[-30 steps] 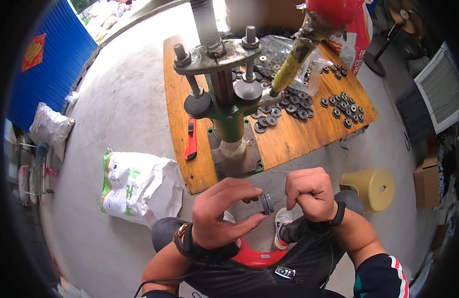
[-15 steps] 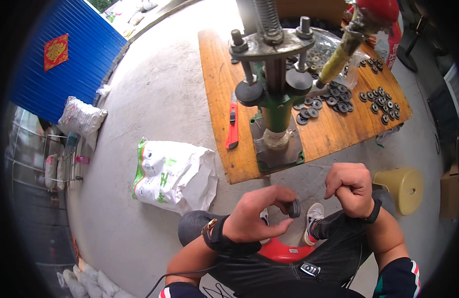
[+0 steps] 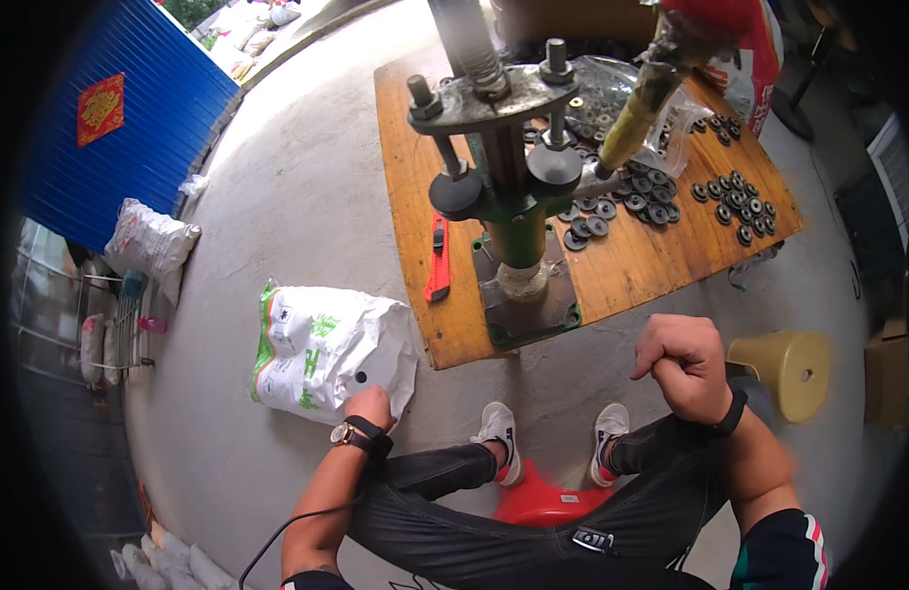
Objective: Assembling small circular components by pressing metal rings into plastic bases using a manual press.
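Observation:
My left hand (image 3: 369, 405) reaches over the near side of a white bag (image 3: 297, 359) with green print, lying on the floor. Just beyond that hand, against the bag's white surface, shows a small dark disc (image 3: 361, 378); whether it touches anything I cannot tell. The left fingers are mostly hidden behind the back of the hand. My right hand (image 3: 684, 362) is closed in a curled fist above my right knee, and what it may hold is hidden. Ahead of me a green hand press (image 3: 516, 246) stands at the near edge of the wooden table (image 3: 631, 280).
Black wheel-like discs (image 3: 651, 197) lie in groups on the table, near a clear plastic bag (image 3: 607, 93). A red utility knife (image 3: 438, 261) lies left of the press. A yellow stool (image 3: 789, 374) stands at right; a red stool (image 3: 543, 497) is between my legs.
My left hand has swung left and down from between my knees to the white bag. The disc it pinched is no longer between its fingers. My right hand stays closed; the view has shifted slightly.

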`<state>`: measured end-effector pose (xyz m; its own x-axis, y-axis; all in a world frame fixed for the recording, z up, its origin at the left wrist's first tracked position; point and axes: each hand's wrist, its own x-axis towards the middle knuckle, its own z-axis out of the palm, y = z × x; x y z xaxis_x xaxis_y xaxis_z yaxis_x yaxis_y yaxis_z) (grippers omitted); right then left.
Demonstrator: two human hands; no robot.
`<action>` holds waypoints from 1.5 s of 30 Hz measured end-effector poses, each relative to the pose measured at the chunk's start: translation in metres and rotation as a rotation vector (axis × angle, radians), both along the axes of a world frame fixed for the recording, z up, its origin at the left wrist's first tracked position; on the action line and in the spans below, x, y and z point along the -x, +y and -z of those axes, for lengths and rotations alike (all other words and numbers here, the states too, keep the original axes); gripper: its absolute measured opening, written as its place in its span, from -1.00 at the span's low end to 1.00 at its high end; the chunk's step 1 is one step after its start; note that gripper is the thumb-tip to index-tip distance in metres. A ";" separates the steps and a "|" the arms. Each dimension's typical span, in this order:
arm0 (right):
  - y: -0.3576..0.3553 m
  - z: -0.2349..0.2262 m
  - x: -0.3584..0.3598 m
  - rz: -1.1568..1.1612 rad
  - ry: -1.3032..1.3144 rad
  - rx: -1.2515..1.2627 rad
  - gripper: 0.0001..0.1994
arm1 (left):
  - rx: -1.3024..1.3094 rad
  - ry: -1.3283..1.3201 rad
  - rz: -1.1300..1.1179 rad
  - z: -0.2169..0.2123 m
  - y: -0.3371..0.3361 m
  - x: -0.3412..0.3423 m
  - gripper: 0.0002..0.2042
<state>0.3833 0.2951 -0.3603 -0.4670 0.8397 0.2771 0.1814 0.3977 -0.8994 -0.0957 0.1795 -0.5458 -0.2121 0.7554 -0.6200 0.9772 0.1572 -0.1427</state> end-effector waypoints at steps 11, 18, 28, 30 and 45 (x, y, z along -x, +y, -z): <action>0.114 0.065 -0.138 0.779 -0.472 -0.093 -0.75 | -0.016 -0.648 0.502 -0.117 0.015 -0.186 -0.65; 0.141 0.056 -0.105 0.817 -0.940 -0.243 -0.75 | -0.276 -0.915 0.567 -0.138 0.041 -0.241 -0.74; 0.059 -0.004 -0.023 -0.030 -0.309 -0.015 -0.71 | -0.147 -1.672 -0.404 -0.144 0.067 -0.261 -0.60; 0.034 -0.006 -0.004 -0.207 -0.310 -0.237 -0.64 | 0.033 -2.017 -0.756 -0.156 0.080 -0.269 -0.61; 0.133 0.059 -0.013 0.509 -0.557 -0.574 -0.83 | 0.008 -2.089 -0.868 -0.149 0.087 -0.260 -0.64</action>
<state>0.3966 0.4285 -0.4192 -0.2716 0.7836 0.5587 0.7994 0.5069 -0.3224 0.1644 0.2668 -0.3971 0.3582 0.8675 -0.3450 -0.5671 0.4958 0.6577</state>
